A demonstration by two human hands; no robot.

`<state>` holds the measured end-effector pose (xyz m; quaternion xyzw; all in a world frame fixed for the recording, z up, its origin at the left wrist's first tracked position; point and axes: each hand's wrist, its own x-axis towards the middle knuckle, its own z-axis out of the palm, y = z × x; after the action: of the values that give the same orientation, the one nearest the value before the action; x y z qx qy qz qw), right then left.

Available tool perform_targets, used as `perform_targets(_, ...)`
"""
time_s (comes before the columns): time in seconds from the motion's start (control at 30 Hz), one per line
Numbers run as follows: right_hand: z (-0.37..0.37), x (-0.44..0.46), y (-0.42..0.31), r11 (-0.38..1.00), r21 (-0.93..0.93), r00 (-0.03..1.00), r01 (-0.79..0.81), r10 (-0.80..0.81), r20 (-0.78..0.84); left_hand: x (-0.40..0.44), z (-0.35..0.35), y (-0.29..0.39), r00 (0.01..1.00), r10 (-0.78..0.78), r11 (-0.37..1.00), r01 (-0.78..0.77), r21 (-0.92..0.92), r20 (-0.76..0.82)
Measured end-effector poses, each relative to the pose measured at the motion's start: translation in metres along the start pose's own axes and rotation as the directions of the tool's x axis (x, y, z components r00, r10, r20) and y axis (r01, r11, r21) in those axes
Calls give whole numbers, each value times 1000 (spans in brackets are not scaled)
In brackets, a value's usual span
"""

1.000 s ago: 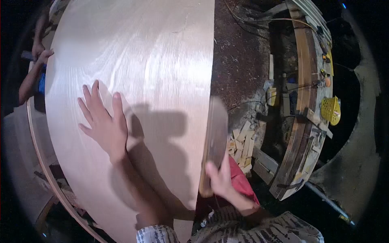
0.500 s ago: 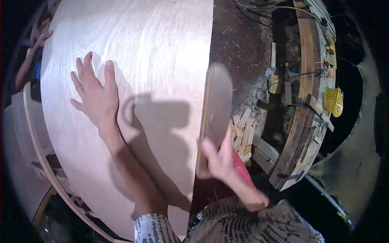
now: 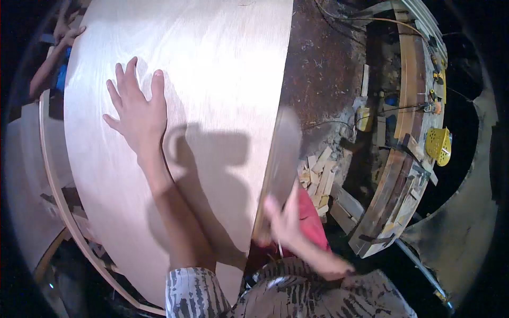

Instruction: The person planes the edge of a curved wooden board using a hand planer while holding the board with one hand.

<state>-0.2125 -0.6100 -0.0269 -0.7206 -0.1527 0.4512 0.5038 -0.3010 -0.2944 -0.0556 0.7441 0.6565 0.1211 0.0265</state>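
Note:
A large pale plywood sheet [image 3: 212, 79] stretches out in front of me. My left hand [image 3: 139, 108] lies on it with fingers spread, pressing its upper left part. In my right hand [image 3: 283, 220] is a long flat wooden block [image 3: 283, 148] with rounded ends, blurred by motion. The block stands on its side against the sheet's right edge. My thumb is on its near side, while the other fingers are mostly hidden behind it.
Another person's hand [image 3: 71, 36] touches the sheet's far left edge. Wood offcuts [image 3: 321, 177] lie in a pile on the right. Farther right are long timber beams [image 3: 408, 69] and a yellow perforated basket [image 3: 439, 146]. A curved wooden strip [image 3: 50, 175] runs along the left.
The wooden block has slid toward my body along the sheet's right edge, my right hand moving with it. My left hand stays spread on the sheet. The view has shifted slightly.

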Motion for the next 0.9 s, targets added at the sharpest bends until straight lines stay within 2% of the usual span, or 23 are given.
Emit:
perform_targets(0.03, -2, 52, -21, 981, -173, 991, 87, -103, -85, 2, 1, -1, 1000, 7, 1000, -7, 1, 2)
perform_targets(0.1, -5, 156, -72, 943, -50, 940, 329, -332, -79, 2, 6, -4, 1000, 16, 1000, -16, -2, -14)
perform_targets(0.17, -13, 205, -89, 933, 25, 933, 360, -360, -3, 1, 6, -5, 1000, 17, 1000, -17, -9, 0)
perform_targets(0.23, -8, 151, -84, 963, 27, 963, 269, -269, -29, 0, 6, -5, 1000, 21, 999, -22, -35, -12)
perform_targets(0.27, -9, 98, -68, 995, -77, 998, 57, -56, 23, 0, 6, -6, 1000, 16, 1000, -16, -27, -14)
perform_targets(0.3, -9, 32, -36, 971, -184, 986, -153, 163, 42, 1, 6, -4, 1000, 18, 1000, -19, -20, -16)
perform_targets(0.33, 1, -18, -7, 996, -65, 995, -63, 68, 71, 3, 5, -1, 999, 20, 999, -21, -28, -30)
perform_targets(0.37, 0, -70, 10, 994, 26, 984, -102, 97, 146, 1, 4, 0, 1000, 11, 1000, -11, -19, -15)
perform_targets(0.4, 7, -102, 12, 934, 217, 955, -284, 256, 148, 0, 2, 0, 1000, 2, 1000, -2, -11, -2)
perform_targets(0.43, 8, -108, 17, 908, 269, 945, -320, 287, 157, -1, 0, 1, 1000, 3, 1000, -3, -14, -7)
perform_targets(0.5, 5, -59, 10, 979, 140, 988, -149, 143, 54, 1, -1, 2, 1000, -5, 1000, 5, -12, 9)
perform_targets(0.57, 2, 51, -25, 999, 17, 998, 49, -48, -34, 1, -4, 3, 1000, -8, 1000, 8, -5, 7)
perform_targets(0.6, 0, 108, -57, 994, -10, 989, 110, -111, -96, 0, -4, 4, 1000, -5, 1000, 5, 7, 21)
perform_targets(0.63, -4, 166, -84, 970, 45, 966, 240, -234, -114, 2, -2, 6, 1000, 7, 1000, -7, -21, 17)
perform_targets(0.67, -10, 223, -101, 920, -10, 912, 392, -390, -126, 3, 0, 4, 1000, 5, 1000, -5, -2, 17)
perform_targets(0.7, -18, 267, -122, 913, -110, 905, 394, -406, -129, 3, 1, 1, 1000, -4, 1000, 3, 28, 22)
perform_targets(0.73, -22, 299, -140, 894, -130, 886, 429, -444, -129, 2, 3, 0, 1000, 4, 999, -4, 36, 15)
perform_targets(0.8, -26, 307, -147, 850, -211, 851, 483, -512, -116, 2, 3, 2, 1000, 1, 1000, -2, 21, 22)
perform_targets(0.87, -15, 212, -138, 947, -157, 955, 280, -291, -50, 1, -4, -1, 1000, -17, 1000, 17, 20, 3)
perform_targets(0.9, -16, 163, -99, 938, -276, 969, 212, -238, -62, 1, -1, -2, 1000, -12, 1000, 12, 24, 3)
